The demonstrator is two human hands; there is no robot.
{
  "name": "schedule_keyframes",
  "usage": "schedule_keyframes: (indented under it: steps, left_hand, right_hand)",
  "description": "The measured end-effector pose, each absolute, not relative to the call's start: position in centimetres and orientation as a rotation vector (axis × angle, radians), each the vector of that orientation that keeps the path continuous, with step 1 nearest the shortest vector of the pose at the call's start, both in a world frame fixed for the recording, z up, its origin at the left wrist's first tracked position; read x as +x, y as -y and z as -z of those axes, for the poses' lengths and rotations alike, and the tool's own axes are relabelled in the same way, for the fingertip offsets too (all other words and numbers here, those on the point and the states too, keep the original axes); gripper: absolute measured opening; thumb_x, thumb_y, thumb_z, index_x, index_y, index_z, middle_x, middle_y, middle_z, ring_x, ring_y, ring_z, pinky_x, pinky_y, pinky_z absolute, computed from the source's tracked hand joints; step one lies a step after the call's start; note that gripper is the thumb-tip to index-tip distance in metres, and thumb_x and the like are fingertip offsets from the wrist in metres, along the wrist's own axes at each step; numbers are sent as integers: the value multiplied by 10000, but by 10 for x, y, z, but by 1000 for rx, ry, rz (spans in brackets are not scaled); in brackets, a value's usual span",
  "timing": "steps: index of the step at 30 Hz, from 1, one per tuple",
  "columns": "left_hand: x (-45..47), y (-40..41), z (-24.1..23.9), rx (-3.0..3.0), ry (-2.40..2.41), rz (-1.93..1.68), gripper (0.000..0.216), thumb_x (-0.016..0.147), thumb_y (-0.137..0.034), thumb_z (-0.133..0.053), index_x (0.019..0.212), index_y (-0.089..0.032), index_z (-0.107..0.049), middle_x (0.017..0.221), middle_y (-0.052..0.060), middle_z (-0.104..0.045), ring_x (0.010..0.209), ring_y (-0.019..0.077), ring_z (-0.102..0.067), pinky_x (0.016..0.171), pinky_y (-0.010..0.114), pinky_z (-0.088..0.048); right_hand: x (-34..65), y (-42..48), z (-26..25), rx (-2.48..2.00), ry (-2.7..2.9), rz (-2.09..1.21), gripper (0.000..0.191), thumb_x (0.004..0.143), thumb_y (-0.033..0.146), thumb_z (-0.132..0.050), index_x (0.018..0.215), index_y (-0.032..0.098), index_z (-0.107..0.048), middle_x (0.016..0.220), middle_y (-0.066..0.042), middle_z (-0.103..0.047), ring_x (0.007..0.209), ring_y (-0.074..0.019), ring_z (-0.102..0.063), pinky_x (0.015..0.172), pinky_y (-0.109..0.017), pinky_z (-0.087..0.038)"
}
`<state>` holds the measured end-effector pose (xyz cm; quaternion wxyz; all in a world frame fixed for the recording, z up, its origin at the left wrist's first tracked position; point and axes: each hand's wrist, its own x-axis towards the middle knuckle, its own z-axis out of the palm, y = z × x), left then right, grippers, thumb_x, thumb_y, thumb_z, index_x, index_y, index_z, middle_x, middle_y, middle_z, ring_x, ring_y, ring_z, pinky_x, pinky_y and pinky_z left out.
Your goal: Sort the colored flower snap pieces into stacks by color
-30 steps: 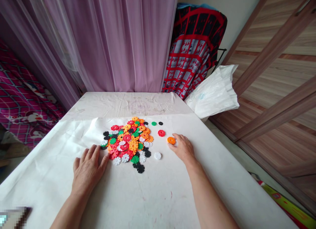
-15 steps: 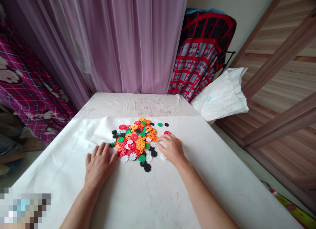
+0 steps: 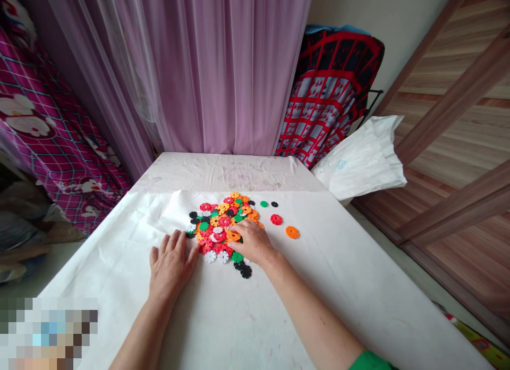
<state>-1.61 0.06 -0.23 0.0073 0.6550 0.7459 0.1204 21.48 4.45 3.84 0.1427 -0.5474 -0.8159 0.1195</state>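
A heap of flower-shaped notched plastic discs [image 3: 224, 221] in red, orange, green, white and black lies on the white-covered table. My left hand [image 3: 172, 261] rests palm down at the heap's left front edge, fingers spread, the thumb by the red discs. My right hand [image 3: 253, 242] reaches over the right side of the heap with thumb and fingers apart and curved. An orange disc [image 3: 234, 235] shows between its thumb and fingertips, still among the others. Whatever lies beneath that palm is hidden. Black discs [image 3: 246, 271] stick out in front.
Right of the heap lie a loose orange disc [image 3: 292, 232], a red disc [image 3: 276, 219], a green disc [image 3: 264, 204] and a small black disc [image 3: 274, 204]. A white bag [image 3: 366, 154] hangs at the table's right edge. Purple curtains [image 3: 223, 67] are behind the table [image 3: 223, 322].
My right hand has moved left from the loose discs onto the heap, uncovering the orange and red ones. My left hand stays beside the heap. The whole view has shifted slightly.
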Motion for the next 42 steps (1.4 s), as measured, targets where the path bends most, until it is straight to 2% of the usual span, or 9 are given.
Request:
schedule_keyframes:
  steps: [3,5,9,12,21,27,31,36,42]
  left_hand:
    - [-15,0,1,2037,-2342,-359,640,1002,-531,-288,1462,-156,-526,1574,141,-481,1469,340,-355,1180,568,-263]
    - [-15,0,1,2033,-2345,-349,650,1003,-533,-278,1464,-146,-523,1579,140,-477,1472,337,-350,1183,565,-259]
    - [-16,-1,4,2041,-2348,-364,635,998,-539,-290,1455,-175,-537,1573,132,-487,1470,327,-357,1176,558,-269]
    - [-17,-1,5,2051,-2367,-382,630,1001,-533,-288,1452,-175,-543,1570,134,-489,1470,328,-359,1182,557,-260]
    - [-17,-1,5,2053,-2372,-324,655,1001,-544,-273,1463,-156,-528,1583,132,-474,1466,328,-368,1174,553,-279]
    - [-16,-1,1,2055,-2374,-275,676,1004,-548,-238,1473,-145,-510,1592,123,-464,1478,325,-356,1177,541,-280]
    - [-17,-1,1,2064,-2366,-282,676,1001,-540,-244,1474,-137,-509,1576,137,-480,1467,328,-368,1175,545,-277]
    - [-18,-2,1,2080,-2349,-345,678,992,-550,-251,1453,-143,-538,1564,148,-491,1457,338,-374,1152,552,-304]
    - [-20,-3,1,2073,-2343,-357,682,986,-572,-235,1443,-173,-546,1563,132,-500,1462,317,-377,1146,532,-314]
  right_hand:
    - [219,-45,-36,-1517,2348,-282,127,938,260,-650,972,256,-773,1048,-39,-749,1013,-186,-652,887,-284,-473]
    - [223,-45,-34,-1528,2317,-240,197,972,215,-587,891,238,-765,1036,-42,-750,1000,-177,-652,871,-274,-470]
    - [231,-43,-30,-1477,2332,-216,108,914,256,-685,996,221,-746,1089,-55,-738,1031,-206,-635,891,-298,-474]
    - [229,-41,-31,-1368,2444,-224,242,848,254,-750,1087,222,-720,1137,-50,-731,1066,-229,-609,925,-326,-467]
    - [214,-45,-41,-1480,2514,-318,262,848,250,-727,1110,239,-731,1078,-61,-722,1047,-218,-621,908,-312,-464]
    - [230,-52,-32,-1511,2250,-365,205,972,272,-564,993,250,-766,1091,-62,-734,1026,-190,-657,893,-295,-493]
    - [287,-58,-23,-1589,1734,-491,220,892,307,-603,1057,252,-737,988,-34,-763,850,-174,-690,803,-294,-529]
    - [371,-50,-7,-1632,1034,-660,415,730,568,-662,897,193,-729,724,-24,-712,616,-163,-620,557,-270,-496]
    - [383,-49,14,-1668,982,-738,425,654,556,-681,830,175,-750,703,-46,-715,611,-180,-639,505,-263,-472]
